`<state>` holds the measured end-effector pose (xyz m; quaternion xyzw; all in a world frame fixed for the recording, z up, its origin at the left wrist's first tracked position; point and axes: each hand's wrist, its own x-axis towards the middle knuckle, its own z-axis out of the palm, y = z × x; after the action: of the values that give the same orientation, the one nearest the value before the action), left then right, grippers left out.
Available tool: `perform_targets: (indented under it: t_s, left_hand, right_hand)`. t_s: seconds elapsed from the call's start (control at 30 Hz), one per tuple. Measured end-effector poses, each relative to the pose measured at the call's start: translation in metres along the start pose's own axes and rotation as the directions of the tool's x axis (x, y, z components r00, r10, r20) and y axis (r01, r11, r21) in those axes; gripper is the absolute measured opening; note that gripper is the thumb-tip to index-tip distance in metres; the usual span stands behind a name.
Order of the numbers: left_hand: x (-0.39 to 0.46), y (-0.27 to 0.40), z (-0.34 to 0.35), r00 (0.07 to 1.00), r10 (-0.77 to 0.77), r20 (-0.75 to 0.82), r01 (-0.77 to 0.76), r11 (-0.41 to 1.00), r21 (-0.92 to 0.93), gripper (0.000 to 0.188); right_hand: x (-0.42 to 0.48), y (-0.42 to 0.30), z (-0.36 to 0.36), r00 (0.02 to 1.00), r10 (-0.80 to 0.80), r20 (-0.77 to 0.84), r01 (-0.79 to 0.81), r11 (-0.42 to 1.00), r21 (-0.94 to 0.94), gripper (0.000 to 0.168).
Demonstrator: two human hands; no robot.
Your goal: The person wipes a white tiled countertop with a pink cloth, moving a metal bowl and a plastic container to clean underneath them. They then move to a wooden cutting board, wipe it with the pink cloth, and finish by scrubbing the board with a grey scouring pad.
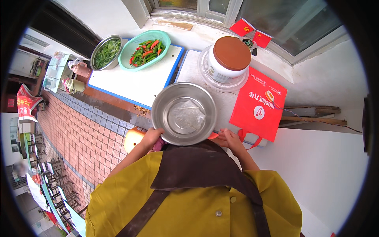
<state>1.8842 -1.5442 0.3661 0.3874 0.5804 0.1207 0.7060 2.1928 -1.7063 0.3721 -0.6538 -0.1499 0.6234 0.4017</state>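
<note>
A stainless steel basin (160,115) is directly before me, over the front edge of the table. Inside it lies a crumpled sheet or bag of clear plastic (189,115). My left hand (153,137) grips the near left of its rim, with the thumb on top. Just right of the basin is my right hand (231,140), its fingers partly hidden. By those fingertips a small red-orange piece (213,135) sticks out from behind the rim; whether the hand holds it cannot be told.
Left, on a blue-edged white board (127,86), stand a green basket (145,66) of red and green chillies and a steel bowl (114,63) of leafy greens. A brown-lidded white tub (225,74) and red bag (251,118) are right. An orange stool (133,139) stands low left.
</note>
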Motion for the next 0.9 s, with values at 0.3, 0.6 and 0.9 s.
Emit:
perform_targets:
  t_s: [0.3, 0.6, 0.9]
  left_hand:
    - [0.023, 0.018, 0.061, 0.974, -0.113, 0.195, 0.037, 0.934, 0.356, 0.027]
    - [0.051, 0.054, 0.046, 0.781, -0.217, 0.585, -0.15, 0.844, 0.514, 0.041]
    - [0.099, 0.099, -0.099, 0.922, -0.253, 0.292, 0.113, 0.899, 0.422, 0.042]
  right_hand:
    - [0.015, 0.018, -0.008, 0.978, -0.021, -0.209, 0.036, 0.997, 0.068, 0.033]
    - [0.027, 0.045, -0.021, 0.884, -0.088, -0.459, 0.119, 0.992, 0.04, 0.024]
    - [-0.014, -0.007, 0.064, 0.36, -0.324, -0.875, 0.157, 0.946, -0.285, 0.024]
